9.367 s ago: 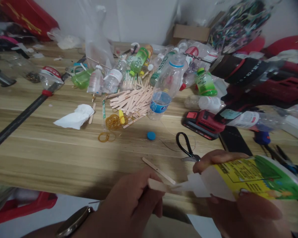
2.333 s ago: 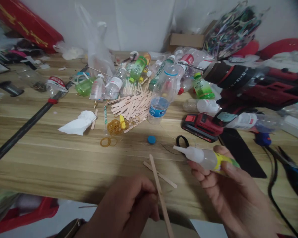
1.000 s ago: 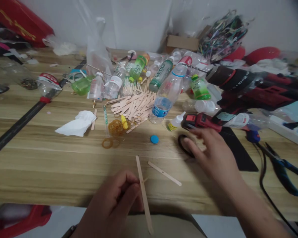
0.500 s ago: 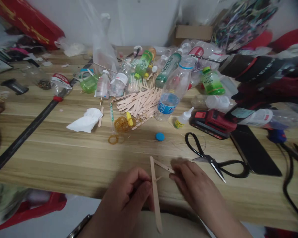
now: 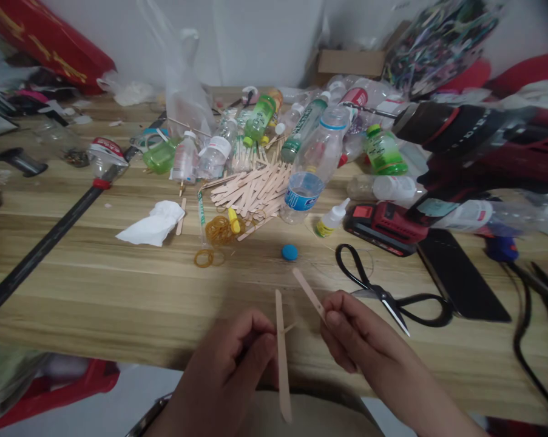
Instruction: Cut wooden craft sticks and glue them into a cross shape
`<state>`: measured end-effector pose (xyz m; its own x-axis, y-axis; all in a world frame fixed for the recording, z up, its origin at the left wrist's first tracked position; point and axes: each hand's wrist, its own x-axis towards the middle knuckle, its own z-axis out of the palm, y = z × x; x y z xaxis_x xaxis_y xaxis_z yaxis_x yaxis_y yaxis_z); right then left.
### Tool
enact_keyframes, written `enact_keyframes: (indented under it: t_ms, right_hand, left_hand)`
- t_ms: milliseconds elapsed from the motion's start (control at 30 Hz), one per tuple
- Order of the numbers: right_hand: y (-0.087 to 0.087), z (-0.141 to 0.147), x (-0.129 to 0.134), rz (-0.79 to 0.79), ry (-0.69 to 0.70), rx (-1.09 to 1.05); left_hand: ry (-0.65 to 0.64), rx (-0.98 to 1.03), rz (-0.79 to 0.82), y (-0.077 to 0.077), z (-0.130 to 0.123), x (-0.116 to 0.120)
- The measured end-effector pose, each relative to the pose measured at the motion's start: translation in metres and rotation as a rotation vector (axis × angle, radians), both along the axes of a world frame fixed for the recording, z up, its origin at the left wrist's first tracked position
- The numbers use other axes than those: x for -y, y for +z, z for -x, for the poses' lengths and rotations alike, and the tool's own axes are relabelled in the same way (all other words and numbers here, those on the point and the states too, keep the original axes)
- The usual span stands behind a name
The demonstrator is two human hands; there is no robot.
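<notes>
My left hand (image 5: 241,358) is pinched closed by a flat stick (image 5: 281,370) that crosses the front edge of the bench (image 5: 119,303), its lower end over my lap. A thin sliver (image 5: 290,328) juts from it; whether my fingertips press the stick itself or the sliver's other end, I cannot tell. My right hand (image 5: 358,331) grips a second stick (image 5: 305,285) between thumb and fingers, just in from the front edge, its free end slanting away toward the blue cap (image 5: 289,252). A dark spot (a hole, perhaps) shows beside my thumb. The two sticks are apart. To handle them well, I think, I should pinch lightly, steady the left one, turn the spot toward the sliver, and not bend anything so slim.

Beyond my right wrist lie black scissors (image 5: 383,295), their points toward the front edge, where my forearm could catch them. The small glue bottle (image 5: 331,220) stands capless-looking by the drill (image 5: 465,136) at the right end. Piled sticks (image 5: 253,189) and bottles crowd toward the rear edge, out of my way.
</notes>
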<state>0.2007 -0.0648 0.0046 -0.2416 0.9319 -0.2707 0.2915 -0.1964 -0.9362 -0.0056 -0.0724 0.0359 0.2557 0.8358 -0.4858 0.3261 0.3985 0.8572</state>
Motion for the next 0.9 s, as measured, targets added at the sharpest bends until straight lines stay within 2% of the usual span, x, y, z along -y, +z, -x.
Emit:
enact_keyframes:
  t_ms: [100, 233, 467, 900]
  right_hand:
    - [0.014, 0.009, 0.005, 0.305, -0.099, -0.371]
    - [0.020, 0.015, 0.007, 0.481, -0.099, -0.589]
    - [0.025, 0.013, 0.007, 0.553, -0.030, -0.555]
    - [0.027, 0.016, 0.003, 0.654, -0.011, -0.604]
  left_hand:
    - [-0.020, -0.058, -0.030, 0.003, -0.003, -0.002]
    - [-0.041, -0.079, -0.054, 0.002, -0.003, -0.003]
    - [-0.096, -0.054, -0.122, -0.004, -0.002, -0.005]
    - [-0.077, 0.008, -0.138, -0.003, -0.006, -0.004]
